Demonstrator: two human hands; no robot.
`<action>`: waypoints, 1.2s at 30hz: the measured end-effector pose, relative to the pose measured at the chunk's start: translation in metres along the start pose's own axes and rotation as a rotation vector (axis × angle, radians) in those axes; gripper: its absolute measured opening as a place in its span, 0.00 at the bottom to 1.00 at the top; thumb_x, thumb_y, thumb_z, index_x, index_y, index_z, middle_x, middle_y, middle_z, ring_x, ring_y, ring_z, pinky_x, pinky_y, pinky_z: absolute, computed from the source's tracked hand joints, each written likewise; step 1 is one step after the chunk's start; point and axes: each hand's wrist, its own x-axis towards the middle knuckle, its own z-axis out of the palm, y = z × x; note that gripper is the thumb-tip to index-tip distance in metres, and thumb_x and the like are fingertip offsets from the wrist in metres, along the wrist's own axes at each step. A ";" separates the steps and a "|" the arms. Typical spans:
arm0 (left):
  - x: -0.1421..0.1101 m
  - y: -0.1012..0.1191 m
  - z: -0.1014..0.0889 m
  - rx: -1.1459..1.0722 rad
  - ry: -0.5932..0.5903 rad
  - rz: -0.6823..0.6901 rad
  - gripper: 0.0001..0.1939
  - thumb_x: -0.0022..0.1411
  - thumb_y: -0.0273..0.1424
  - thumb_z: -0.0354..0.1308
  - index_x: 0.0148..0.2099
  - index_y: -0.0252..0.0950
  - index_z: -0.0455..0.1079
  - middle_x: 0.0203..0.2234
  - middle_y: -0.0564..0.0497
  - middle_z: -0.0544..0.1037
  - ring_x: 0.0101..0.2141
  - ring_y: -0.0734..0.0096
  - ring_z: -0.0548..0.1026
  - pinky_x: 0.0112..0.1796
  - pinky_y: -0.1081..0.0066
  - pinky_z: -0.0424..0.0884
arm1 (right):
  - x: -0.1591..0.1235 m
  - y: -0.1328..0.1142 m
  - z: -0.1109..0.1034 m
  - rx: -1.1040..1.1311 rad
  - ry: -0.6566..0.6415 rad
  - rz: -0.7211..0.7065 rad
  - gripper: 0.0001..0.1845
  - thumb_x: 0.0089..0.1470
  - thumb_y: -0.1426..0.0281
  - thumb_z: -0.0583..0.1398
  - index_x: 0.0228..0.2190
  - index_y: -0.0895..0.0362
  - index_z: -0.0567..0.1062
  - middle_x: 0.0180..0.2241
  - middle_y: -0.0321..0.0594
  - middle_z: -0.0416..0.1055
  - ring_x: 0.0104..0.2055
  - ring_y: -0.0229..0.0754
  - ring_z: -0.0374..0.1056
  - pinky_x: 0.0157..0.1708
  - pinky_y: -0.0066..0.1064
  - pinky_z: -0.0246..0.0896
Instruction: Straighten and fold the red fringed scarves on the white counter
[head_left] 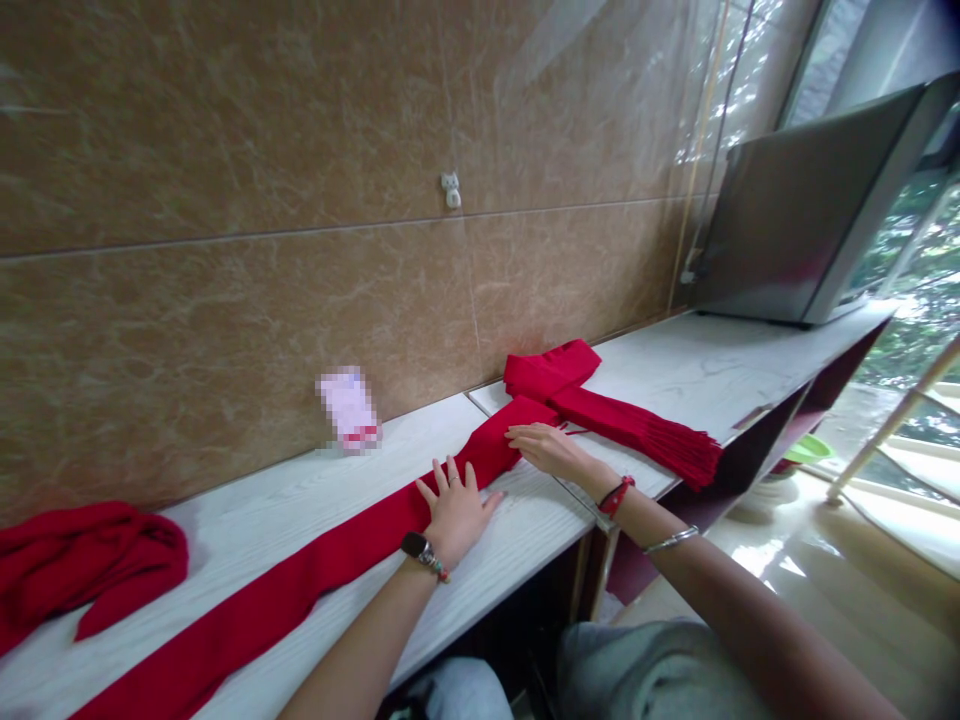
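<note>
A long red scarf (352,535) lies stretched along the white counter, running from the lower left to the middle. Its far part is folded over at the right, and a fringed end (652,430) points toward the counter's front edge. My left hand (457,510) rests on the scarf's near edge with fingers spread. Farther right, my right hand (551,450) lies on the scarf beside the fold, fingers stretched out and close together. Whether anything sits under the right palm is hidden.
Another bunched red cloth (97,570) lies at the left on the white counter (442,420). A blurred pinkish item (349,410) leans on the brown tiled wall. A large grey box-like appliance (795,210) stands at the far right. Below are open shelves and a green basin (806,448).
</note>
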 end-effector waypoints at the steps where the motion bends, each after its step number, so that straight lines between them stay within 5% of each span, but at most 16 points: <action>1: 0.001 0.001 -0.001 0.018 0.052 0.045 0.36 0.61 0.51 0.38 0.62 0.30 0.49 0.61 0.35 0.44 0.59 0.37 0.38 0.50 0.37 0.43 | 0.000 0.000 0.000 0.016 0.000 -0.001 0.14 0.52 0.80 0.52 0.37 0.61 0.74 0.41 0.48 0.72 0.46 0.44 0.67 0.44 0.37 0.64; 4: 0.013 0.003 -0.007 0.015 0.142 0.303 0.29 0.65 0.43 0.38 0.63 0.34 0.48 0.62 0.45 0.43 0.61 0.53 0.39 0.55 0.48 0.44 | 0.002 -0.001 -0.002 0.030 0.023 0.003 0.13 0.53 0.80 0.52 0.36 0.60 0.75 0.41 0.49 0.72 0.45 0.44 0.66 0.43 0.36 0.64; 7: 0.027 0.001 -0.008 -0.036 0.095 0.464 0.26 0.66 0.39 0.36 0.63 0.36 0.45 0.62 0.49 0.46 0.61 0.62 0.43 0.55 0.56 0.51 | 0.004 -0.004 -0.006 0.001 0.041 0.053 0.10 0.52 0.78 0.54 0.32 0.59 0.75 0.36 0.47 0.72 0.38 0.42 0.67 0.38 0.34 0.64; 13: 0.029 -0.011 0.001 -0.017 0.026 0.078 0.34 0.62 0.50 0.35 0.63 0.32 0.47 0.61 0.40 0.47 0.59 0.41 0.45 0.51 0.41 0.49 | 0.003 -0.004 -0.004 0.015 -0.010 0.047 0.09 0.52 0.78 0.54 0.31 0.59 0.74 0.30 0.43 0.71 0.32 0.40 0.65 0.33 0.30 0.62; 17: 0.022 -0.010 -0.002 -0.008 0.098 0.287 0.30 0.65 0.45 0.33 0.64 0.36 0.44 0.63 0.47 0.41 0.61 0.55 0.38 0.55 0.50 0.45 | 0.002 -0.001 0.001 0.051 -0.017 0.061 0.10 0.53 0.79 0.52 0.30 0.60 0.73 0.30 0.44 0.70 0.33 0.40 0.65 0.34 0.31 0.62; 20: 0.019 -0.004 -0.005 -0.057 0.012 0.401 0.29 0.65 0.46 0.31 0.64 0.41 0.40 0.63 0.52 0.38 0.61 0.57 0.39 0.55 0.52 0.48 | 0.002 -0.001 0.002 0.083 -0.018 0.060 0.11 0.52 0.80 0.52 0.31 0.60 0.73 0.32 0.45 0.71 0.34 0.40 0.66 0.36 0.32 0.63; 29: -0.005 -0.013 -0.011 -0.012 -0.136 0.176 0.34 0.63 0.49 0.33 0.64 0.34 0.42 0.62 0.43 0.43 0.60 0.48 0.41 0.53 0.46 0.47 | -0.002 -0.001 0.002 0.156 0.047 0.055 0.13 0.49 0.81 0.52 0.33 0.59 0.73 0.35 0.46 0.71 0.40 0.42 0.66 0.39 0.35 0.64; 33: -0.006 -0.018 -0.022 0.078 -0.006 0.097 0.27 0.63 0.40 0.45 0.60 0.32 0.53 0.56 0.37 0.58 0.55 0.49 0.57 0.49 0.53 0.59 | 0.001 -0.008 -0.003 0.167 0.079 0.032 0.15 0.47 0.81 0.52 0.37 0.58 0.72 0.40 0.47 0.69 0.45 0.45 0.64 0.43 0.40 0.62; 36: -0.005 -0.021 -0.032 0.079 -0.021 0.140 0.20 0.59 0.31 0.50 0.53 0.31 0.60 0.46 0.38 0.67 0.46 0.56 0.67 0.43 0.62 0.66 | 0.006 -0.019 -0.009 0.175 0.063 -0.019 0.17 0.48 0.79 0.53 0.40 0.58 0.71 0.42 0.47 0.69 0.47 0.46 0.62 0.45 0.43 0.60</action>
